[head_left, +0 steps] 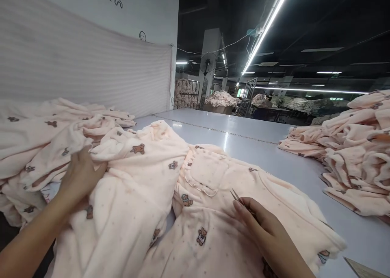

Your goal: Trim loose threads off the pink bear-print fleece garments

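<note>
Your right hand (268,233) grasps small snips (235,195), tips just above the pink bear-print garment (128,196) spread across lower center, near its pocket (207,170). Your left hand (79,176) grips a fold of that garment at lower left. Beside it, a left pile (45,135) of matching garments lies at left; a right pile (350,156) sits at right on the white table (225,125). Farther off, at center, pink bundles (221,99) stand in the workshop.
</note>
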A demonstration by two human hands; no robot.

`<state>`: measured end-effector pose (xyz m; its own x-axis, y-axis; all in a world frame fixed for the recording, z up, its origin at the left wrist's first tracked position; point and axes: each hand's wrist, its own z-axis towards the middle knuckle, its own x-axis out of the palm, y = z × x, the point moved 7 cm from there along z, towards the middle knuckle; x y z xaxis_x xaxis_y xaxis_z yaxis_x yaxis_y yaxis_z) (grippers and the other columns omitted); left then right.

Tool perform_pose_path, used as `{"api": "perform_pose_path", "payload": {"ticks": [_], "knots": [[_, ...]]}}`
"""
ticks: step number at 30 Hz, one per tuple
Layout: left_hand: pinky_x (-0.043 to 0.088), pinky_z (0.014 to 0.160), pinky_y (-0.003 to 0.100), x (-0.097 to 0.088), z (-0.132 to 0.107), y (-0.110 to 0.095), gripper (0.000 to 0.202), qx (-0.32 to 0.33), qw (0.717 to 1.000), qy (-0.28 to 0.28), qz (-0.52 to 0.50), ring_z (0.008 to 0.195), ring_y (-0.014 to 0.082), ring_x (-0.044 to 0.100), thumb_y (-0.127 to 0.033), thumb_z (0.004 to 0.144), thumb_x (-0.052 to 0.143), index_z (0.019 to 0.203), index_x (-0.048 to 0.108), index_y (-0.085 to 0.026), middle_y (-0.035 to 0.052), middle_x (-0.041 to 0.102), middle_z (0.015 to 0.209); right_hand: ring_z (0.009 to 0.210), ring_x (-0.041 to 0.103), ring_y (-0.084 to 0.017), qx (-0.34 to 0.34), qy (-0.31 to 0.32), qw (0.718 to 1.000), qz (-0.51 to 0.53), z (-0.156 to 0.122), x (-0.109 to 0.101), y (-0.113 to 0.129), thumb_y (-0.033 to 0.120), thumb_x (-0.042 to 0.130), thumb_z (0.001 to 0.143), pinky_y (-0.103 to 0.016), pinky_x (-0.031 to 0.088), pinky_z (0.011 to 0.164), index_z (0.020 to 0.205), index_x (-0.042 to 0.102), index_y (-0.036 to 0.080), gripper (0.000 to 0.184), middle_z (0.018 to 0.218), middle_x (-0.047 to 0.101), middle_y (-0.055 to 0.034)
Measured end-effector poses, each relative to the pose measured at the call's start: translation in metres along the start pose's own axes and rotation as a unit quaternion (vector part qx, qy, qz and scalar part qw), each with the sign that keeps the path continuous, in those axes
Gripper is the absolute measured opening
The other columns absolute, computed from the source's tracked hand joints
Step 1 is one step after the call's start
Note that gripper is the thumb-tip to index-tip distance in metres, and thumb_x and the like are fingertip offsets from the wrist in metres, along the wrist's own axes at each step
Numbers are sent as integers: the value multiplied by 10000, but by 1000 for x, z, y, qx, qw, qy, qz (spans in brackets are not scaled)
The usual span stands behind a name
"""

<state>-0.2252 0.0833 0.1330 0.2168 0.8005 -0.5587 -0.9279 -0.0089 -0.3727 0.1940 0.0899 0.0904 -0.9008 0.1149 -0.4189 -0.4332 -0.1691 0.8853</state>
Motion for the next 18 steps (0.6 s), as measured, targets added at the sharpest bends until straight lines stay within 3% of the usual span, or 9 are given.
{"api": "perform_pose_path", "payload": {"ticks": [2,3,4,5,7,9,11,13,18], "knots": [[265,973,632,-24,-2,-47,540,21,996,-62,57,1249,455,275,-317,779,514,1266,379,-124,233,367,1284,593,479,-141,4,8,1000,20,9,10,2,588,528,757,-235,377,549,671,519,219,379,609,477,34],[270,1019,557,-30,-7,-80,513,76,994,-79,24,1229,403,326,-285,768,539,1232,409,-110,206,410,1247,555,453,-129,9,8,999,33,14,11,1,592,528,758,-228,359,514,692,520,220,378,587,470,40],[321,1012,484,-27,-13,-114,429,130,989,-46,-44,1176,338,402,-258,787,528,1185,443,-124,164,465,1189,516,423,-119,15,7,999,45,19,10,-1,601,520,763,-223,338,486,715,518,221,382,549,452,48],[395,959,400,-13,-21,-147,309,170,977,34,-127,1089,260,482,-221,826,475,1130,471,-164,109,512,1119,483,387,-110,23,4,998,57,24,8,-4,608,506,772,-218,317,467,736,516,222,388,511,423,57],[464,826,324,31,-47,-209,201,247,920,226,-204,930,193,543,-209,846,446,1024,538,-223,42,553,1034,449,320,-100,39,-4,996,76,30,3,-12,617,484,784,-212,280,443,758,512,218,401,454,342,75],[468,754,350,76,-72,-250,206,285,874,339,-199,864,211,537,-194,836,448,1009,557,-209,60,550,1011,464,300,-97,53,-12,994,92,33,0,-22,623,474,786,-209,262,440,760,509,206,418,468,306,76],[450,755,394,115,-84,-268,176,277,859,380,-203,901,257,514,-137,787,465,921,577,-164,101,539,998,488,292,-95,64,-8,993,99,31,2,-32,625,471,785,-209,254,450,761,497,198,429,515,311,70],[432,777,422,143,-86,-270,125,251,857,392,-222,937,283,497,-115,751,484,824,579,-150,113,536,986,505,285,-92,74,4,992,98,27,5,-40,632,464,784,-212,249,463,756,477,194,439,563,327,62],[444,711,307,178,-77,-241,71,116,828,445,-320,799,195,542,-228,742,540,746,576,-167,43,575,849,495,261,-97,63,33,996,55,25,17,-50,625,435,801,-223,234,471,745,470,206,424,554,296,67]]}}
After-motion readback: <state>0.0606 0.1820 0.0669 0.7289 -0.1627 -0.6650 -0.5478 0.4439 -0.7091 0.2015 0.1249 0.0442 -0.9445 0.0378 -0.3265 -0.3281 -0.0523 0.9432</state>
